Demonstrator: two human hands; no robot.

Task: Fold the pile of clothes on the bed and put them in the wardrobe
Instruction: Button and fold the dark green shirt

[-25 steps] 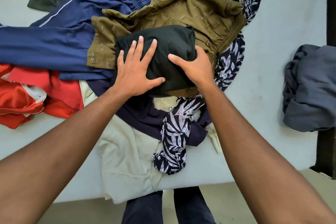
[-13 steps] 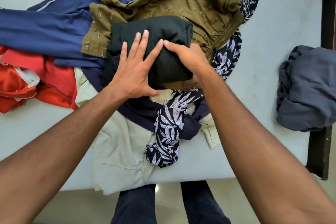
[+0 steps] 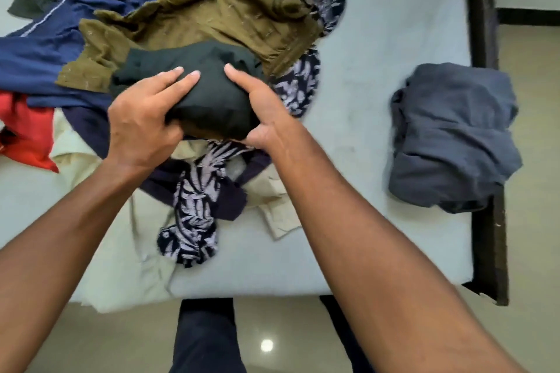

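Far left, a red garment (image 3: 27, 130) and navy track pants (image 3: 39, 60) lie loose on the bed (image 3: 378, 39), with an olive patterned piece (image 3: 212, 9) bunched over the middle of the heap. The dark folded garment (image 3: 212, 94) sits on top of that heap, against the olive one's near edge.

The left hand (image 3: 142, 127) wraps its near-left end, fingers (image 3: 178, 71) close together and laid over the top. The thumb is tucked out of sight, so I can't tell where it sits. The right hand (image 3: 263, 112) has the other end, forefinger stretched along the top and thumb hooked at the near edge; the other fingers are hidden by cloth.

My guess is this thing is light, soft and floppy, not slippery, and nothing on it will break. The catch is that the folds will probably flop open if it's lifted by one edge. I'd hold it at both ends like this, with support underneath.

Well apart to the right, a grey-blue bundle (image 3: 454, 136) lies near the bed's edge.
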